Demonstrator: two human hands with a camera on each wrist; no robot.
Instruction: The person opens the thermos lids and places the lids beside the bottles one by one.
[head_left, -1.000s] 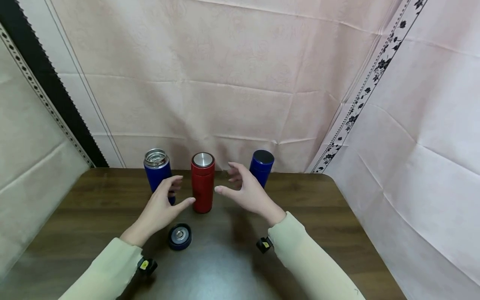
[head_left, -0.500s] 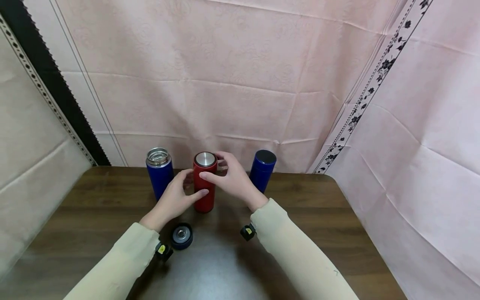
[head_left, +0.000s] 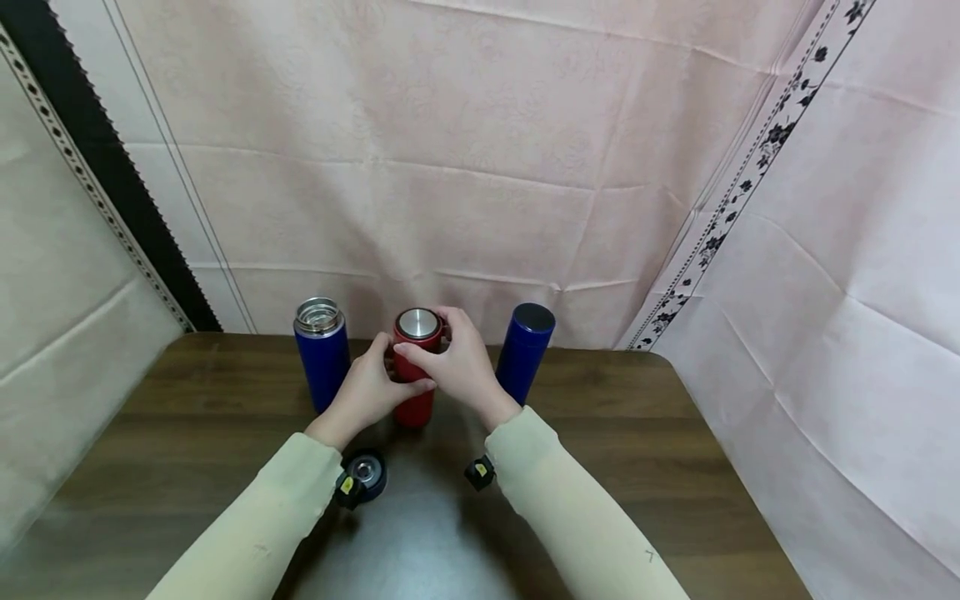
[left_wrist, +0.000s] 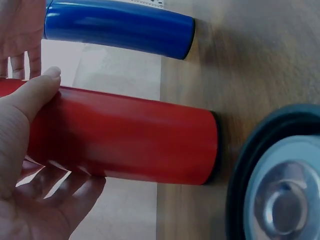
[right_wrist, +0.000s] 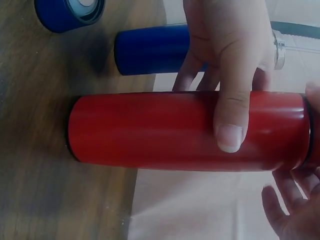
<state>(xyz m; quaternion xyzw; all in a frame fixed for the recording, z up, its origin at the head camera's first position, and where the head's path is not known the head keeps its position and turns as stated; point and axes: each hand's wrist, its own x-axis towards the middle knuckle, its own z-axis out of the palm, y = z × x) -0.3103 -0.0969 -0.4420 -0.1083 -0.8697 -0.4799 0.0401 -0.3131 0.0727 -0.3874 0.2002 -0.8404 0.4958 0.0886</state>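
We observe both hands on the tall red cylindrical bottle with the silver disc top [right_wrist: 150, 132], which stands upright on the brown wood-grain table [head_left: 637, 467], between two blue bottles. The left hand [head_left: 367, 387] holds its body, thumb across the near face and fingers round the far side. The right hand [head_left: 465, 362] is higher, thumb and fingers curled about the top end near the lid seam; we cannot tell how firmly either hand presses. To the left we note the blue cylindrical bottle with a bare steel mouth [head_left: 324, 362], uncapped and upright, close to the left hand; whether they touch is unclear to us. To the right, near the right hand, stands the blue cylindrical bottle with a black top [head_left: 523, 354]. The round dark-blue cap with a grey inside [head_left: 369, 465] lies underside up, nearer us than the red bottle, partly covered by the black left wrist camera [head_left: 349, 490].
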